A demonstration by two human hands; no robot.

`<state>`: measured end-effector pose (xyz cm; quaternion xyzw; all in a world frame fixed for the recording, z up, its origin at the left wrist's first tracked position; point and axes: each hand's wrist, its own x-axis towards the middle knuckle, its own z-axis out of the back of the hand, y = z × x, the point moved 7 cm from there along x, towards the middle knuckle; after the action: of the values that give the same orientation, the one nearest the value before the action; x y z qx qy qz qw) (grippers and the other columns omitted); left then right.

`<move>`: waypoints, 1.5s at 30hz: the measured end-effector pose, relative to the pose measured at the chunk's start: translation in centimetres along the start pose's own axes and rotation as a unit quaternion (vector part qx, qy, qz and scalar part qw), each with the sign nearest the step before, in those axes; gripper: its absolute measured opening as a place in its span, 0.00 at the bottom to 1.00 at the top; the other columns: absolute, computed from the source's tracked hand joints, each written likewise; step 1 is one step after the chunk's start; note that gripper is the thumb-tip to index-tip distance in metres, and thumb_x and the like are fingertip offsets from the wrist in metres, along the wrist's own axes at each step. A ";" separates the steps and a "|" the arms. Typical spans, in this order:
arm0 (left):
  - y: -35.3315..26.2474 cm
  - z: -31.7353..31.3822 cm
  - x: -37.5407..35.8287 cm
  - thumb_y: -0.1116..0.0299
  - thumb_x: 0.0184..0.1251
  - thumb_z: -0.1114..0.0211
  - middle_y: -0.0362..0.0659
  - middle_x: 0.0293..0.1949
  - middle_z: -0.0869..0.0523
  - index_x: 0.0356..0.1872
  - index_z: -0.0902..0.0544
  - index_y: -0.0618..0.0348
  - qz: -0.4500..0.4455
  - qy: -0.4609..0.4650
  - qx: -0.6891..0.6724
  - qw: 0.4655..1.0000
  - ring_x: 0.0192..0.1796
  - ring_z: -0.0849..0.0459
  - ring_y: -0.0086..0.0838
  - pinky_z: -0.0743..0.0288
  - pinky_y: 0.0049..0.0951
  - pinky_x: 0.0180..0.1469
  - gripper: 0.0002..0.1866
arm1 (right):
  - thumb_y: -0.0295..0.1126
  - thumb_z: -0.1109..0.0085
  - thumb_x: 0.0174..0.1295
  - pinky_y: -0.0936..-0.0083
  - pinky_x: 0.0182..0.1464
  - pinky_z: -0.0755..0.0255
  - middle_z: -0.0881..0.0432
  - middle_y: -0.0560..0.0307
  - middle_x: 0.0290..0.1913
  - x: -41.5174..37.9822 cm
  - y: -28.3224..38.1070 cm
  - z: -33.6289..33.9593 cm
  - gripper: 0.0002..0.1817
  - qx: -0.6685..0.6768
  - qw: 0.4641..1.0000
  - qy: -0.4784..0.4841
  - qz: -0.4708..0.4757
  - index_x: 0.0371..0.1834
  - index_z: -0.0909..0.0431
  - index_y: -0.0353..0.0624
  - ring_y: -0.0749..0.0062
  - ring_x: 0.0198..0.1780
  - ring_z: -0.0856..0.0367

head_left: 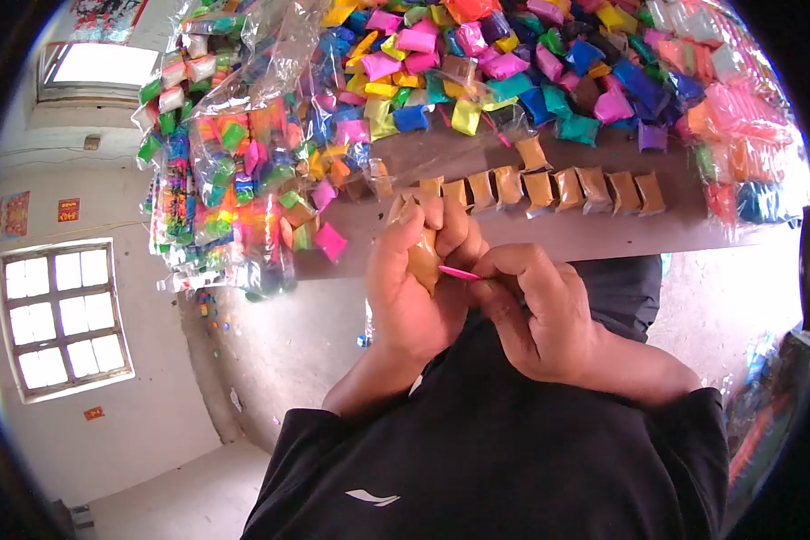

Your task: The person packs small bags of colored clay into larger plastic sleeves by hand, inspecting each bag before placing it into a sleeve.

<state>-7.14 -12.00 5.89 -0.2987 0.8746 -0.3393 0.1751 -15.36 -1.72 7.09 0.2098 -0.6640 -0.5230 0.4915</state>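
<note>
The left hand is wrapped around one brown packet, fingers curled over its top edge so only a strip of it shows. The right hand pinches one thin pink stick between thumb and forefinger, its tip touching the packet just beside the left thumb. Beyond the grip, on the brown table, a row of about nine more brown packets stands side by side. Farther off lies a heap of small packets in pink, yellow, blue, teal and purple, too many to count. Left of the grip, clear plastic bags hold mixed coloured packets.
</note>
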 end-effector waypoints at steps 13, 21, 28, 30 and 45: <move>1.5 -0.2 -0.5 0.53 0.79 0.47 0.39 0.34 0.28 0.30 0.34 0.51 0.116 -0.082 -0.102 0.985 0.39 0.28 0.28 0.33 0.31 0.45 0.18 | 0.13 0.31 0.52 0.70 0.37 0.22 0.18 0.51 0.42 1.6 1.0 -0.1 0.18 -0.090 0.988 0.028 0.122 0.46 0.13 0.39 0.58 0.38 0.16; 1.1 -0.2 -0.8 0.55 0.78 0.47 0.39 0.31 0.33 0.30 0.36 0.51 0.078 -0.091 -0.045 0.992 0.39 0.31 0.30 0.36 0.32 0.47 0.17 | 0.11 0.33 0.46 0.71 0.36 0.21 0.18 0.53 0.41 1.0 1.2 0.0 0.22 -0.077 0.989 -0.019 0.123 0.46 0.11 0.41 0.60 0.35 0.15; 0.5 -0.7 -0.6 0.55 0.77 0.48 0.39 0.30 0.34 0.29 0.38 0.50 0.019 -0.072 -0.024 0.997 0.38 0.34 0.29 0.39 0.32 0.46 0.17 | 0.14 0.33 0.43 0.71 0.36 0.20 0.17 0.53 0.41 0.8 1.1 0.0 0.23 -0.081 0.991 -0.030 0.102 0.46 0.10 0.42 0.59 0.35 0.14; 0.3 -0.7 -0.5 0.55 0.77 0.48 0.39 0.30 0.35 0.29 0.38 0.50 0.013 -0.062 -0.025 0.998 0.38 0.35 0.29 0.39 0.32 0.46 0.17 | 0.14 0.34 0.41 0.71 0.37 0.19 0.17 0.52 0.41 0.8 1.1 0.0 0.24 -0.073 0.992 -0.034 0.102 0.46 0.11 0.41 0.59 0.35 0.14; 0.0 -1.2 -0.5 0.55 0.79 0.51 0.41 0.29 0.33 0.30 0.38 0.51 -0.019 -0.068 -0.011 0.997 0.37 0.34 0.29 0.39 0.33 0.46 0.17 | 0.14 0.34 0.42 0.71 0.38 0.18 0.16 0.52 0.39 1.0 1.3 0.2 0.22 -0.064 0.992 -0.035 0.100 0.45 0.11 0.39 0.60 0.35 0.13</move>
<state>-7.32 -11.10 6.81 -0.3393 0.8587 -0.3121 0.2241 -15.62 -1.93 8.73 0.0919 -0.6639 -0.5195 0.5300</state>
